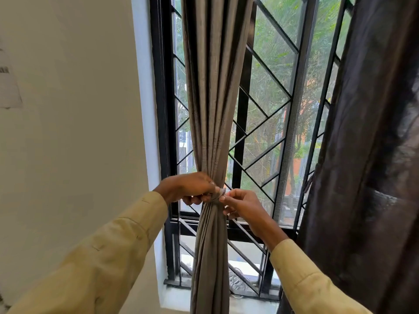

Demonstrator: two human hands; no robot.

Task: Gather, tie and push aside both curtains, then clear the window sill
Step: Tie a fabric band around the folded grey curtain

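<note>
The grey-brown left curtain (210,109) hangs gathered into a narrow bundle in front of the window. My left hand (190,188) grips the bundle at its pinched waist. My right hand (241,205) pinches a small end of a tie band (221,194) wrapped around that waist. The dark right curtain (367,155) hangs loose and wide at the right. The window sill (176,298) shows pale at the bottom, mostly hidden behind the curtain and my sleeves.
A black window frame with a diagonal metal grille (267,114) and mesh screen stands behind the curtains. A tangle of cable (237,279) lies beyond the grille's foot. A cream wall (68,109) with a paper sheet (9,87) fills the left.
</note>
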